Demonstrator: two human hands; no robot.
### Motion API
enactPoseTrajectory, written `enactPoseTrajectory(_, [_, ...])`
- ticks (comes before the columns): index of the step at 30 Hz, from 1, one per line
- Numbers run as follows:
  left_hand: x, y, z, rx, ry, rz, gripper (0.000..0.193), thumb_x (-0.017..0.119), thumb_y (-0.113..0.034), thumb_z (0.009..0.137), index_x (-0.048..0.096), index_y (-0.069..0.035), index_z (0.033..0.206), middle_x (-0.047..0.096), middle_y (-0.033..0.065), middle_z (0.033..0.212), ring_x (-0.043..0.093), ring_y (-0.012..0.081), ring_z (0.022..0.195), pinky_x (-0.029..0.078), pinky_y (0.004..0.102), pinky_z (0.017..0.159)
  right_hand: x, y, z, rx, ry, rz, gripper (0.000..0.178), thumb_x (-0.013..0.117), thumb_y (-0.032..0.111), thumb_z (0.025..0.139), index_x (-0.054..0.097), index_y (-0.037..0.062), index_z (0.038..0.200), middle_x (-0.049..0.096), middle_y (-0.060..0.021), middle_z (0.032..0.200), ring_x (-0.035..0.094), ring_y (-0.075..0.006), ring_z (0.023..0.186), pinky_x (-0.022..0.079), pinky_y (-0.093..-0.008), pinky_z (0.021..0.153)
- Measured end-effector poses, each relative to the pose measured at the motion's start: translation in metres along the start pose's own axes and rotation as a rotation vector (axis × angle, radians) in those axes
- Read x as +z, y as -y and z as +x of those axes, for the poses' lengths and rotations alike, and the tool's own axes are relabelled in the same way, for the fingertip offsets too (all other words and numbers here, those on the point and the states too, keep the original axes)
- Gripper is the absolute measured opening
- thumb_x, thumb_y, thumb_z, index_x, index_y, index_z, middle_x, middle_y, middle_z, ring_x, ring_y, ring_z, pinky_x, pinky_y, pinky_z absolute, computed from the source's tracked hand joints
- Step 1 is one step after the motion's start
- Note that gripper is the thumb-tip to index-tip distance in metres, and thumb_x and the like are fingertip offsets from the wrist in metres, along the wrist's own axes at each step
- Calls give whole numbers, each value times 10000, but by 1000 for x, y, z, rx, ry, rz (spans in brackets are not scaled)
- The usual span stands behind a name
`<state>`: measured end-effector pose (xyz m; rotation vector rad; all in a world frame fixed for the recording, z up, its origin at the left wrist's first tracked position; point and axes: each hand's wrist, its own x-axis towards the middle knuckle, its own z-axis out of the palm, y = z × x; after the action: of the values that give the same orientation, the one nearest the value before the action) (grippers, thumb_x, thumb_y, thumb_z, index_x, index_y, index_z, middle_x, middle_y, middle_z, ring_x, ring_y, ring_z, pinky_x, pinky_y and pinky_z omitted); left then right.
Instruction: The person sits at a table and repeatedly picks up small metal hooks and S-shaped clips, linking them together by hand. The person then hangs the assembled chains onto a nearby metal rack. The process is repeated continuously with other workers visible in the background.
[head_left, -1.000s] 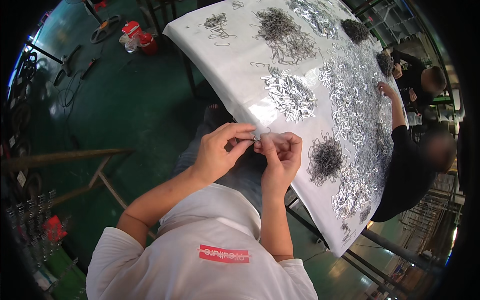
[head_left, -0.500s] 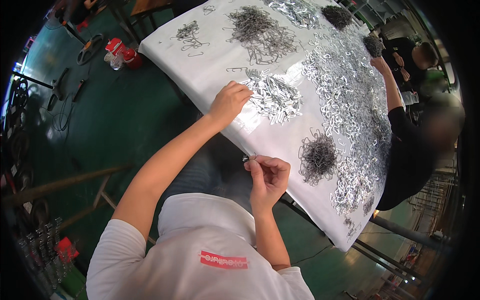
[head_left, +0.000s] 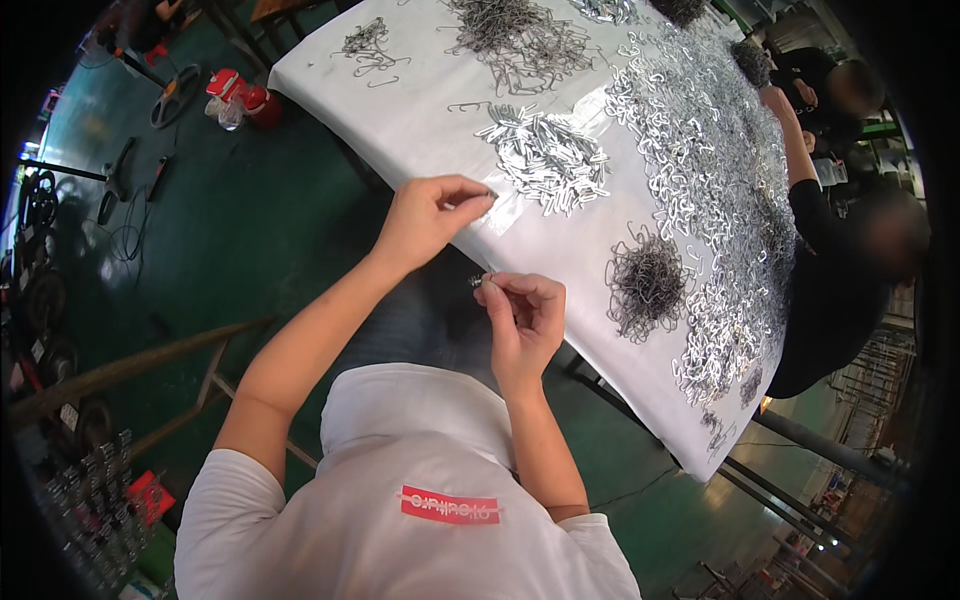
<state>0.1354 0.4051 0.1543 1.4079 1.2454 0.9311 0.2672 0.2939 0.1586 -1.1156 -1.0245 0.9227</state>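
My left hand [head_left: 428, 218] is at the table's near edge, beside a pile of shiny flat metal clips [head_left: 550, 160]. Its thumb and index finger pinch a small dark piece too tiny to name. Lower and to the right, my right hand [head_left: 527, 325] is closed just off the edge of the white-covered table [head_left: 570, 262]. A small metal piece [head_left: 477, 282] pokes out from its thumb and fingertips; most of it is hidden. The hands are a short way apart.
A tangled pile of dark wire hooks [head_left: 648, 282] sits right of my hands, with another hook pile [head_left: 520, 45] at the back. Bright hooks [head_left: 700, 190] cover the right side. A co-worker in black [head_left: 835, 290] reaches in there. Red containers [head_left: 245, 98] stand off the left edge.
My left hand has drawn back from the clip pile toward me, its fingertips now pinching a small piece. My right hand keeps its pinch, shifted slightly up and left in view.
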Motion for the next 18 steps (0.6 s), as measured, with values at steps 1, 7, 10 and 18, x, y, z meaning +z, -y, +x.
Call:
enactPoseTrajectory(1, [-2, -6, -13, -20, 7, -65, 179, 710, -145, 828, 725, -16, 950, 725, 61, 830, 649, 86, 733, 509, 253, 677, 2, -1, 1, -5, -2, -17, 183, 630, -65, 867, 486, -22, 971, 664, -149, 920, 680, -167, 789, 565, -269, 716])
enactPoseTrajectory(7, [-9, -28, -55, -57, 12, -297, 169, 704, -66, 842, 705, 49, 965, 716, 71, 818, 649, 82, 747, 517, 213, 677, 11, -3, 5, -38, 7, -112, 182, 639, -49, 868, 494, -19, 972, 673, -134, 904, 684, -153, 769, 563, -253, 681])
enactPoseTrajectory(10, [-11, -28, -60, -83, 31, -279, 144, 700, -56, 837, 716, 15, 961, 713, 75, 904, 656, 88, 779, 525, 221, 669, 13, -5, 5, -78, 26, -181, 183, 643, -48, 866, 497, -17, 974, 675, -133, 903, 685, -150, 765, 562, -253, 683])
enactPoseTrajectory(18, [-15, -11, -61, 301, -136, 14, 150, 728, -23, 772, 728, -49, 920, 663, 64, 984, 635, 183, 838, 511, 279, 726, 8, -18, 19, -190, 68, -405, 213, 665, 7, 858, 541, 11, 1031, 640, -93, 936, 619, -131, 741, 484, -237, 586])
